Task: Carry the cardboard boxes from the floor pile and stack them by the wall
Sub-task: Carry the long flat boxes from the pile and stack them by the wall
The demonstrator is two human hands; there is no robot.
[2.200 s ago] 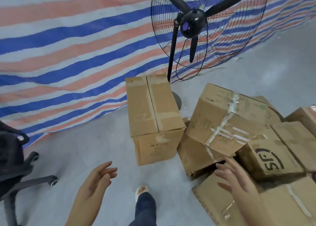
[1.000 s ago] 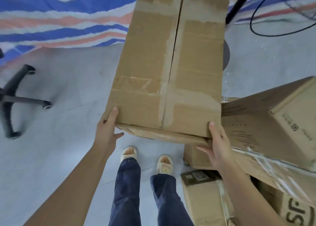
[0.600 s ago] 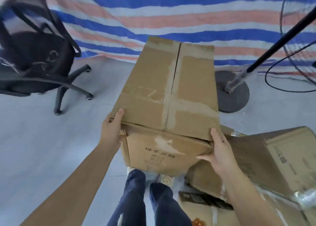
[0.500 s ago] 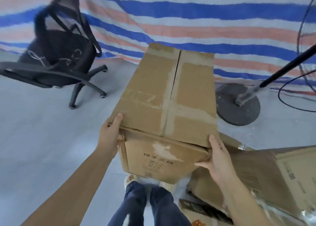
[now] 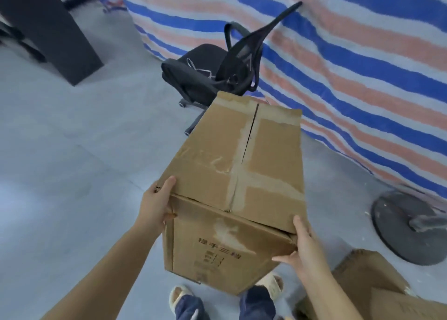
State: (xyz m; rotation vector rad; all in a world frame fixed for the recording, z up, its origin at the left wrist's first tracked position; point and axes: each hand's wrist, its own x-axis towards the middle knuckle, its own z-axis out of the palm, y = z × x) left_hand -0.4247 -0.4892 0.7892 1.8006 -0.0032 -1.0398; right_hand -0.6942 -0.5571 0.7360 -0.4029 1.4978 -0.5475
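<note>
Cardboard box (image 5: 238,174): off the floor, between both hands.
Left hand (image 5: 156,204): grips its near left corner, thumb on top.
Right hand (image 5: 306,248): grips its near right corner.

Both arms extend forward and downward, forearms bare, converging on the cardboard box (image 5: 232,186). The left hand (image 5: 156,204) grips the box's near left corner, thumb laid along the top edge, fingers curled round the side. The right hand (image 5: 306,244) holds the near right corner, thumb up on the top edge, fingers spread beneath the end face.
</note>
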